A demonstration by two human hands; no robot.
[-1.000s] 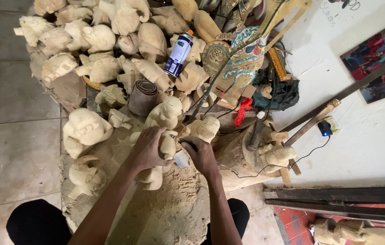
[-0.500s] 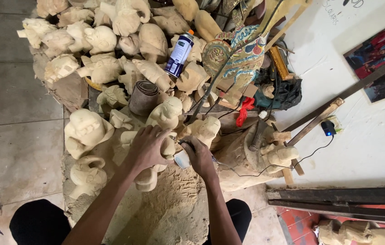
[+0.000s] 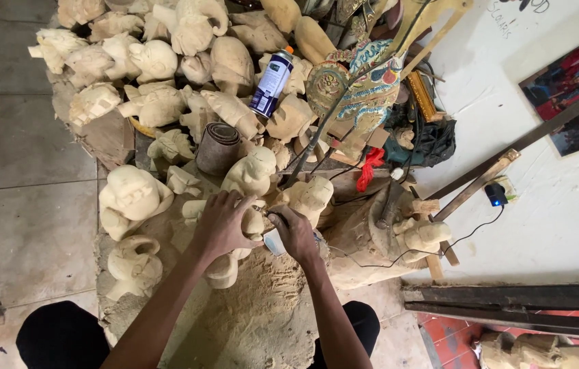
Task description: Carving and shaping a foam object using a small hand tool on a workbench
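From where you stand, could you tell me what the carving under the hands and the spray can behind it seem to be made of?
Carving: apparently pale, unfinished wood, matte, with sawdust heaped beneath it. Spray can: probably metal, glossy blue-and-white printed surface with an orange cap.

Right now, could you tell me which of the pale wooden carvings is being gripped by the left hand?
It is the carving directly beneath the left hand, at the sawdust mound's top. Unlike the others lying untouched around it, fingers wrap it, and the right hand works beside it.
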